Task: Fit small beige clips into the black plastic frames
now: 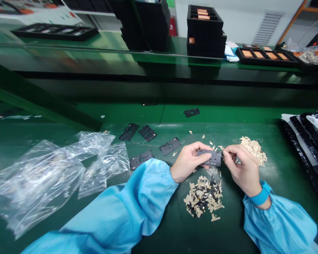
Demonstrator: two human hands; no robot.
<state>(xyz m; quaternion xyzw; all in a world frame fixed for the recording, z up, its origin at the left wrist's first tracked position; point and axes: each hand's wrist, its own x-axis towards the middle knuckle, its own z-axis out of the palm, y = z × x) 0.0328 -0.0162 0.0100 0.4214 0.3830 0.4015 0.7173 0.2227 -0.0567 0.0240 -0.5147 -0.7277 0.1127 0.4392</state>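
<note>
My left hand [187,160] grips a flat black plastic plate [215,159] with small holes, thumb on top and fingers beneath. Close to the plate's right end, my right hand [243,168] is closed in a pinch; whatever its fingertips hold is too small to make out. Below the plate lies a pile of beige and black small parts [203,197]. Behind my right hand is a heap of pale beige pieces [254,150]. Similar black plates [170,146] lie scattered left of my left hand, and another black plate [191,112] sits farther back.
Clear plastic bags [45,176] spread over the left of the green table. Black packages [307,151] stand at the right edge. A raised shelf at the back carries stacked black trays [205,33] and a tray with orange pieces [267,57]. A green post [42,98] slants in at left.
</note>
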